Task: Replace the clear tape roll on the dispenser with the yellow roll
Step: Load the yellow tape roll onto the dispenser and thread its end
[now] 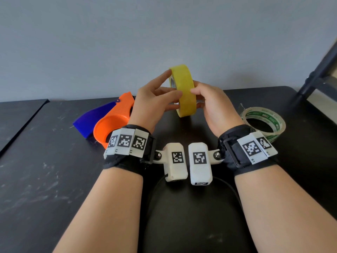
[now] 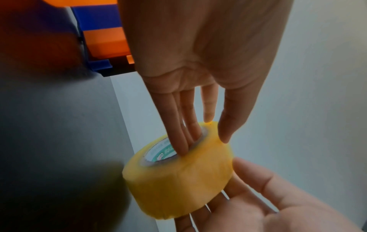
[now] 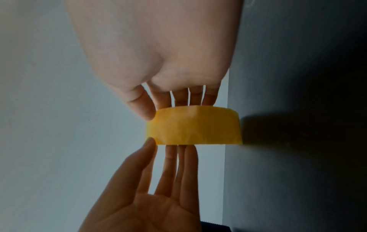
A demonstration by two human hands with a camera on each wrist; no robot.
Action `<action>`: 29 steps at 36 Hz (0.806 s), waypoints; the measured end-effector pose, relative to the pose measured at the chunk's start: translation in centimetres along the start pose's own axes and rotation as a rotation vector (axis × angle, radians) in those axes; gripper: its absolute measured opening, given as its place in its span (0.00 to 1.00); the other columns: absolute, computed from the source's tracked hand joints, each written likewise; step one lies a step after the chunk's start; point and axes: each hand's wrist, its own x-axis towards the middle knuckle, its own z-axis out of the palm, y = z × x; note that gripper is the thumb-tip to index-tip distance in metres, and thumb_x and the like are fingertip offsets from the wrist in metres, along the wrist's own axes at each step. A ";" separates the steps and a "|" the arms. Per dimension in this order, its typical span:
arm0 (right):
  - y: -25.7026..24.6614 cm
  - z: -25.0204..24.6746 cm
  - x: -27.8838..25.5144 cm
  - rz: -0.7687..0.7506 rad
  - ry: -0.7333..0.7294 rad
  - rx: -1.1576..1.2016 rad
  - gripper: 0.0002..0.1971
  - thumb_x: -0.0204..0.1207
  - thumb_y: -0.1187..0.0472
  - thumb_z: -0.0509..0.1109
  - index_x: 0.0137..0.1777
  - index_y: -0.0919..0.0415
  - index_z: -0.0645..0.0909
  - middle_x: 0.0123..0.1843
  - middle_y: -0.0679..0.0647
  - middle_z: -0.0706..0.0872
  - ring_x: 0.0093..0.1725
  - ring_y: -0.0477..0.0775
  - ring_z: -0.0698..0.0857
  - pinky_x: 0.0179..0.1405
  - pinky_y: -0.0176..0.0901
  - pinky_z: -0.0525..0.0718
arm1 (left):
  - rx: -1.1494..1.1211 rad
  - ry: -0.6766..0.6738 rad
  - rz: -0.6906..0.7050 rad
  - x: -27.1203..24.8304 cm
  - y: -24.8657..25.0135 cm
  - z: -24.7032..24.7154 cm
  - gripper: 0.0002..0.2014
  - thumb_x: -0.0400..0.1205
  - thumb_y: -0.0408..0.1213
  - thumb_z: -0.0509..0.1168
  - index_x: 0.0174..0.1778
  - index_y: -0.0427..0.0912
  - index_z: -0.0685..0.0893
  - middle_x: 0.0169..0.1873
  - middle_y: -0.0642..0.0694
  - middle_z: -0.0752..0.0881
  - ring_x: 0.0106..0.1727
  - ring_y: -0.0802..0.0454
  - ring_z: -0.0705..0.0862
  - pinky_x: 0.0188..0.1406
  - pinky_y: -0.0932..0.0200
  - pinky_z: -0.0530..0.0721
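Note:
The yellow tape roll (image 1: 184, 92) (image 2: 178, 180) (image 3: 194, 128) stands on edge between my two hands, over the far middle of the black table (image 1: 54, 179). Whether it touches the table I cannot tell. My left hand (image 1: 164, 94) (image 2: 198, 130) (image 3: 168, 164) presses straight fingers on its left face at the core, thumb on the outer band. My right hand (image 1: 204, 97) (image 2: 258, 196) (image 3: 168, 94) lays flat fingers on the right face, thumb at the rim. The orange and blue dispenser (image 1: 113, 123) (image 2: 103, 40) lies empty at the left. The clear roll (image 1: 264, 123) lies flat at the right.
A second dark tabletop (image 1: 16, 117) adjoins on the left across a narrow gap. A grey wall (image 1: 164, 33) rises just behind the table. A dark frame (image 1: 319, 75) stands at the far right corner. Black cables (image 1: 156, 189) run between my forearms.

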 end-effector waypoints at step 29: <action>-0.8 0.3 -0.7 0.031 0.030 -0.005 0.16 0.73 0.64 0.61 0.56 0.58 0.85 0.49 0.55 0.86 0.52 0.58 0.85 0.62 0.56 0.81 | 0.005 0.022 0.041 0.4 -0.3 -0.1 0.30 0.77 0.24 0.71 0.76 0.37 0.74 0.36 0.44 0.87 0.36 0.55 0.90 0.47 0.53 0.92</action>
